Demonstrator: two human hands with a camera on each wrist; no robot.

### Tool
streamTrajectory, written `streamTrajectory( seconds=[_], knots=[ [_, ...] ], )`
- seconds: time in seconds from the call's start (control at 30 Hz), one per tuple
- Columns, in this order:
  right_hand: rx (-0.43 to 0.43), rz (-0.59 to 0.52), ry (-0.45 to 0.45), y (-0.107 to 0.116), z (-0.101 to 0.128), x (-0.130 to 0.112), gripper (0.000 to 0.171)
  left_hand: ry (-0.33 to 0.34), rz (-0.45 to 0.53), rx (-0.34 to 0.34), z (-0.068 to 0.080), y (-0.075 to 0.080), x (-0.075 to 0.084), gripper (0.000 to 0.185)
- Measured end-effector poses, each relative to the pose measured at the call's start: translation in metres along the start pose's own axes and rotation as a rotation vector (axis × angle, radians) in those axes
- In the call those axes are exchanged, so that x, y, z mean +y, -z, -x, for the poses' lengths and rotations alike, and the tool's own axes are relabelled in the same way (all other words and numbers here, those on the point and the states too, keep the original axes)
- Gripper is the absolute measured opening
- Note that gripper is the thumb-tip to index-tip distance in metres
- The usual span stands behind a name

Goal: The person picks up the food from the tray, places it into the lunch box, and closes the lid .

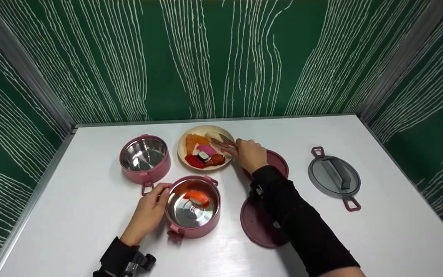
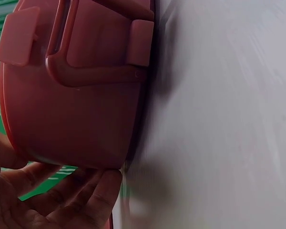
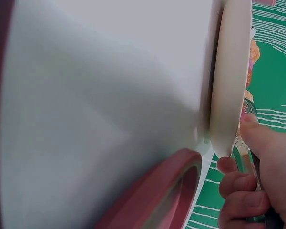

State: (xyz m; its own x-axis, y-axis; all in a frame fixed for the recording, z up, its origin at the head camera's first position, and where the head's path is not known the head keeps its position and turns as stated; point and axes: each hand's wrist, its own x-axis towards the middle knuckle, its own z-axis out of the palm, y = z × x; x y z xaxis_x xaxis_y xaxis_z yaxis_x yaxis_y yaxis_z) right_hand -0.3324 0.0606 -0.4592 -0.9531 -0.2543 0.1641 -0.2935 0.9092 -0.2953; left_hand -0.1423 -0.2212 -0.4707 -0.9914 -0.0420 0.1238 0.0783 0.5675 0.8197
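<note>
My left hand (image 1: 151, 209) holds the left side of a pink pot (image 1: 214, 215) with a shiny steel inside. In the left wrist view, the fingers (image 2: 97, 200) lie along the outer wall of the pot and the thumb is near its rim. An orange and white piece of sushi (image 1: 198, 197) lies in the pot. My right hand (image 1: 251, 154) grips metal serving tongs (image 1: 227, 146), whose perforated end is over the food on a cream plate (image 1: 182, 148). On the plate are orange, pink and red pieces, a sushi roll (image 1: 203, 155) and a drumstick (image 1: 215, 160).
A second pink pot (image 1: 160, 169) with a steel inside stands at the back left. Two dark red round lids (image 1: 256, 227) lie beneath and beside the right forearm. A grey see-through lid (image 1: 321, 179) with a bar handle and two side loops is at the right.
</note>
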Motion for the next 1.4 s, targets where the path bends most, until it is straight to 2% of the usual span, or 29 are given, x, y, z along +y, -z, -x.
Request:
streamTrajectory(
  seconds=[0.37, 1.03, 1.4],
  knots=[
    [0.015, -0.018, 0.014, 0.005, 0.003, 0.000, 0.043, -0.034, -0.027, 0.009, 0.000, 0.000, -0.002, 0.025],
    [0.050, -0.054, 0.100, 0.026, 0.015, -0.003, 0.042, 0.035, 0.017, -0.005, 0.002, 0.004, 0.002, 0.028],
    [0.028, -0.087, 0.116, 0.038, 0.022, -0.006, 0.041, 0.053, 0.022, -0.008, 0.002, 0.003, 0.003, 0.031]
  ],
)
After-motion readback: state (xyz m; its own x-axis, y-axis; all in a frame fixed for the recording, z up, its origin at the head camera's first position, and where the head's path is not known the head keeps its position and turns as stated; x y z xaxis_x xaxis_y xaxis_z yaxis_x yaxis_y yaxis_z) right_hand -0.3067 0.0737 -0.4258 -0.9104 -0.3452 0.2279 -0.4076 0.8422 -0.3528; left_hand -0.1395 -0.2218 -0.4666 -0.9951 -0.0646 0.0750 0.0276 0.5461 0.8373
